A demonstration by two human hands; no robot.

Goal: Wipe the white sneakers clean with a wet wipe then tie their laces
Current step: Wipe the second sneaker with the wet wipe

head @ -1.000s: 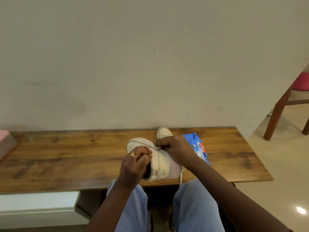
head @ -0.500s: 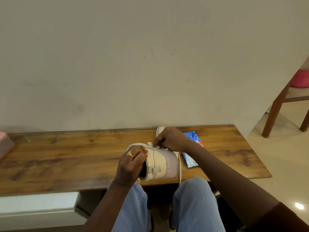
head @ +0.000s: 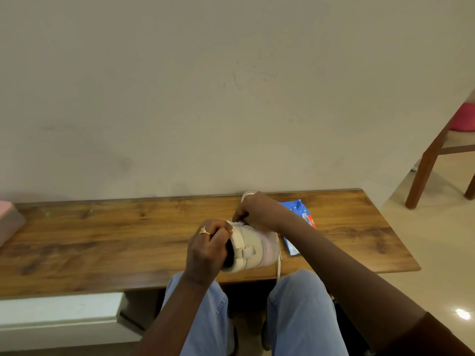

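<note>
A white sneaker point(head: 253, 250) lies tipped on its side near the front edge of the wooden table point(head: 115, 240), heel toward me. My left hand point(head: 207, 249), with a gold ring, grips the heel collar, fingers curled into the opening. My right hand point(head: 258, 210) pinches a small white wet wipe point(head: 235, 224) against the sneaker's upper edge. A loose lace point(head: 279, 264) hangs over the table edge. Only the toe of the second sneaker point(head: 247, 194) shows behind my right hand.
A blue wet-wipe pack point(head: 299, 219) lies on the table just right of the sneaker, partly under my right forearm. A pink-lidded box point(head: 9, 218) sits at the table's far left. A wooden chair leg point(head: 424, 173) stands on the floor at right.
The sneaker has rolled further onto its side. My right hand slid with the wipe along the upper edge, toward the back of the table. My left hand kept its grip on the heel.
</note>
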